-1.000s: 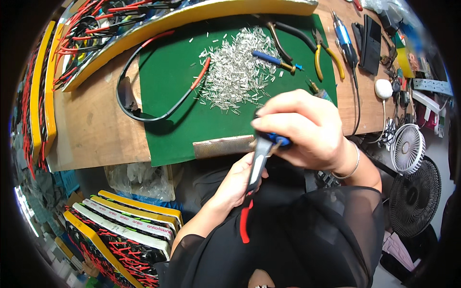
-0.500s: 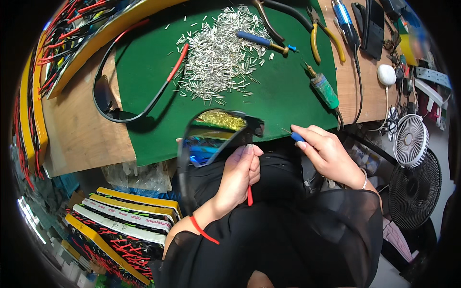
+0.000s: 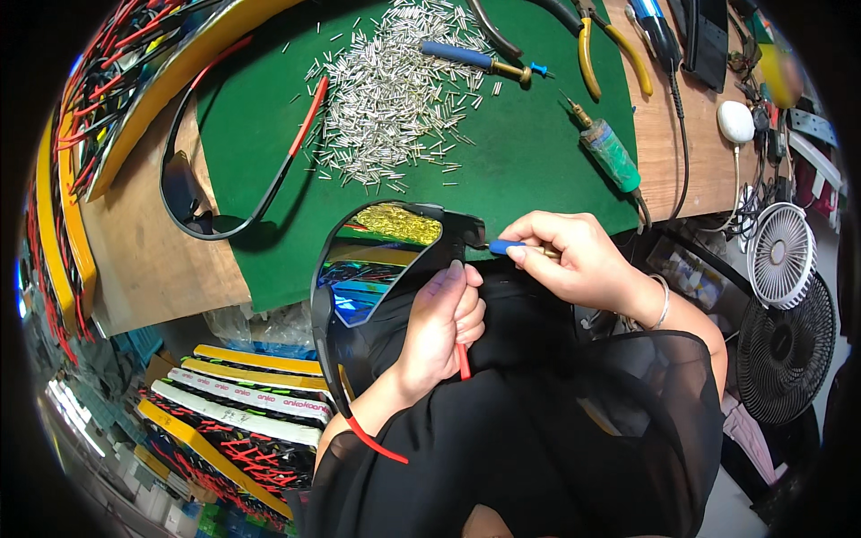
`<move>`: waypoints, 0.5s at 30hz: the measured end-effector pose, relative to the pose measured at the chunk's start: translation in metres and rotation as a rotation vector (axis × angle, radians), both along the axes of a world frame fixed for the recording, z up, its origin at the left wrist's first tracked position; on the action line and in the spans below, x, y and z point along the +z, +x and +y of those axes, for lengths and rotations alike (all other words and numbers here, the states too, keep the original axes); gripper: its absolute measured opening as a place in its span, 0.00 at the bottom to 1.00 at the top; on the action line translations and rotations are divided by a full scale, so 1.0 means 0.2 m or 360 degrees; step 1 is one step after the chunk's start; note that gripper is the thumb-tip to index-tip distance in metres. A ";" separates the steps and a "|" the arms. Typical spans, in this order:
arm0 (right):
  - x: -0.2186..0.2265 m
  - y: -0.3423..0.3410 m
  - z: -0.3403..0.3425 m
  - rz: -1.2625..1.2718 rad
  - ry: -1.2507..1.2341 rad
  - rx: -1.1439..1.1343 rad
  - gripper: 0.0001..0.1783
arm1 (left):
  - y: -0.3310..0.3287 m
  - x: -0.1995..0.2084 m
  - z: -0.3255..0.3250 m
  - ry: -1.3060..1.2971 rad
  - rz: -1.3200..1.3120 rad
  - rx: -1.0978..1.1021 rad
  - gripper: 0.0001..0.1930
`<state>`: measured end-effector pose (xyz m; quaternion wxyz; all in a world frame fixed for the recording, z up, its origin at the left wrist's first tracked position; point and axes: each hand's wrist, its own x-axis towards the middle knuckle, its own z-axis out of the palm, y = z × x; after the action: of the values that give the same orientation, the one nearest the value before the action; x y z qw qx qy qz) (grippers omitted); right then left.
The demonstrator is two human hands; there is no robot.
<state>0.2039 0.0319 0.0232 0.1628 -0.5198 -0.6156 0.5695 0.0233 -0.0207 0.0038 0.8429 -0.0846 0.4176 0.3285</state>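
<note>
My left hand [image 3: 444, 314] is closed round one temple of a pair of black wraparound sunglasses [image 3: 380, 254]. Their mirrored lens reflects yellow and blue, and a red temple tip shows below my fist. The other temple, also red-tipped, hangs over my left forearm. Pinched in my right hand [image 3: 583, 260] is a small blue-handled screwdriver [image 3: 508, 246]. Its tip is at the hinge corner of the frame; whether it sits in a screw is too small to tell. Second red-tipped sunglasses [image 3: 255, 216] lie on the green mat [image 3: 529, 152].
Small silvery pins [image 3: 386, 108] are heaped on the mat, a blue-handled tool [image 3: 457, 54] across them. Right of them lie a green-handled tool [image 3: 610, 154] and yellow-handled pliers [image 3: 587, 58]. Racks of red-tipped frames [image 3: 229, 448] stand at lower left, fans [image 3: 782, 255] at right.
My right hand has moved left, bringing the screwdriver from clear of the sunglasses to their hinge corner. The sunglasses have shifted slightly left and turned, showing more of the lens.
</note>
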 end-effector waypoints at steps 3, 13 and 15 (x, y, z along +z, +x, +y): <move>0.00 0.00 0.01 -0.0022 0.0020 0.0019 0.07 | 0.00 0.01 0.01 -0.0031 -0.0014 0.0007 0.13; -0.01 -0.01 0.00 0.0088 -0.0099 -0.0055 0.06 | -0.02 0.00 0.01 -0.0001 -0.0112 -0.0008 0.12; 0.00 -0.01 0.01 0.0006 -0.0108 0.0003 0.07 | -0.02 0.01 0.01 -0.0030 -0.0111 -0.0005 0.12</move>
<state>0.2023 0.0346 0.0238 0.1458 -0.5234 -0.5960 0.5912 0.0193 -0.0183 0.0050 0.8566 -0.1032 0.3913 0.3201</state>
